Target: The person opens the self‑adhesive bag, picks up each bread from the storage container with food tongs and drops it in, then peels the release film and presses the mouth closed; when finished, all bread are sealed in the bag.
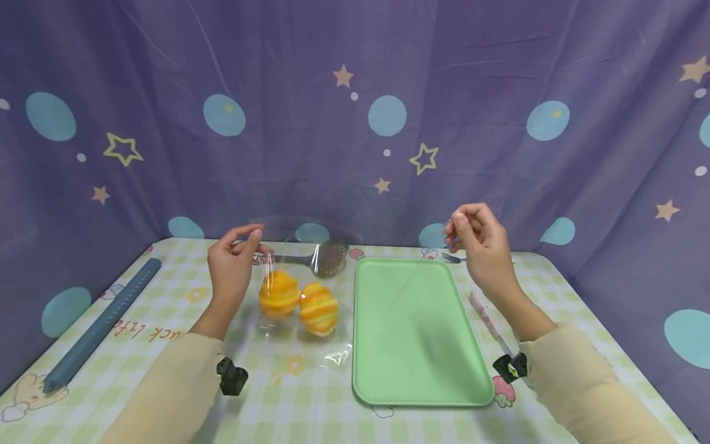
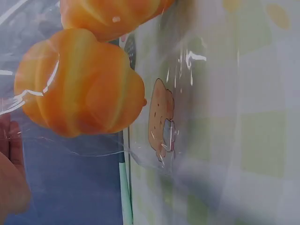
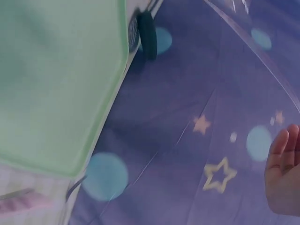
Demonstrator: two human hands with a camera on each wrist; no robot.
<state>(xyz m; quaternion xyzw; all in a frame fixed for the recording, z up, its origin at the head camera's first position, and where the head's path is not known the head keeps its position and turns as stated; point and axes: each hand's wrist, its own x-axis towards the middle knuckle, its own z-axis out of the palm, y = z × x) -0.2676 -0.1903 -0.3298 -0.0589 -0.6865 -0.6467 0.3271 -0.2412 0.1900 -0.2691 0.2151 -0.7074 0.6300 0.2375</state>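
Observation:
A clear plastic bag hangs at the middle left, its film catching the light. Inside it are two yellow-orange ridged buns, one bun to the left and another bun beside it. At the bag's upper left, my left hand pinches the film between thumb and fingers. My right hand is raised beyond the tray's far right corner, thumb and fingertips pinched together. In the right wrist view a thin plastic edge runs down to this hand.
A green tray lies right of the bag. Behind the buns is a slotted skimmer. A long dark-blue bar lies along the left edge. A fork and a pink-handled knife lie to the right.

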